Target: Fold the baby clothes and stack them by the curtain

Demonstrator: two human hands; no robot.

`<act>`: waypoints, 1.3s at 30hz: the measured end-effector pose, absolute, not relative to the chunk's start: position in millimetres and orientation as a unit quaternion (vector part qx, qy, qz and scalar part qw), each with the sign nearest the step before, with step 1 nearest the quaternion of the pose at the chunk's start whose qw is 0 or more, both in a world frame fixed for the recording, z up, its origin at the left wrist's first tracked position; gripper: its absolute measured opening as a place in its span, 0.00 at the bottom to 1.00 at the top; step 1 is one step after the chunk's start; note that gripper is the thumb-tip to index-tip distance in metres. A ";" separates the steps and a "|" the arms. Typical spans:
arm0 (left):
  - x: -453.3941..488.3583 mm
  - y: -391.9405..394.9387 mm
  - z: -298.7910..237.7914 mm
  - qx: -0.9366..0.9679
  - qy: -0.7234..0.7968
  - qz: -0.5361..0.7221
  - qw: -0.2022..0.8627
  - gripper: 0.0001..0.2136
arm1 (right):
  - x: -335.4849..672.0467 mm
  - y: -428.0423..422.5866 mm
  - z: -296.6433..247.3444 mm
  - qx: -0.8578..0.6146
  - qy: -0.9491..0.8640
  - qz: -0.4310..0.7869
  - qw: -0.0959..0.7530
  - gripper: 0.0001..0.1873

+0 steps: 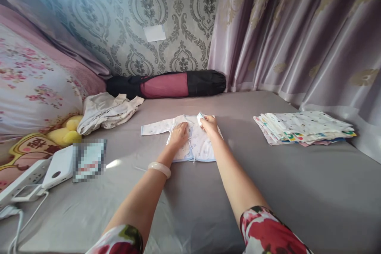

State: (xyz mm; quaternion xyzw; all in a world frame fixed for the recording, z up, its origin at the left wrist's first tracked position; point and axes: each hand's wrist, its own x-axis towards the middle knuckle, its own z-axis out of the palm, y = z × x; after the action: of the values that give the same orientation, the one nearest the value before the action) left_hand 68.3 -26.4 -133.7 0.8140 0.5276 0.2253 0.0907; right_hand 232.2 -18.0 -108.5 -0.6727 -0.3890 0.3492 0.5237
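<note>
A small white baby shirt (204, 149) with blue trim and a faint print lies on the grey sheet in front of me. Its left sleeve stretches out flat, while the right sleeve is folded in over the body. My left hand (179, 135) rests flat on the shirt's chest, fingers extended. At the upper right of the shirt, my right hand (209, 124) pinches the cuff end of the folded sleeve (200, 118). A thin tie hangs at the lower hem.
Folded printed cloths (306, 127) are stacked at the right. Crumpled pale clothes (107, 111) lie at the back left. A black and maroon roll bag (163, 84) lies along the wall. At left sit a power strip (25, 182), a white device (59, 166) and yellow plush (65, 131).
</note>
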 end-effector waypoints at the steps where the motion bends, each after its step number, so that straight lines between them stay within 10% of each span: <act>1: 69.4 -29.0 -133.5 0.816 0.524 0.228 0.086 0.20 | 230.6 -17.7 -110.9 -0.681 -0.398 0.344 0.509 0.05; 23: 68.4 -35.3 -129.1 0.813 0.517 0.230 0.141 0.33 | 188.3 -35.2 -103.8 -0.721 -0.596 0.165 0.312 0.21; 39: 70.9 -32.4 -135.5 0.835 0.521 0.165 0.068 0.25 | 213.6 -39.1 -122.4 -0.682 -0.720 0.063 0.114 0.29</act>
State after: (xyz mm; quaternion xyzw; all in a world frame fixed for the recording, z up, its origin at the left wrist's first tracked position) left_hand 70.9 -32.4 -135.5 0.8347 0.5211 0.1646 0.0683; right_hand 213.6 -39.1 -122.4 -0.6818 -0.7199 0.0626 0.1135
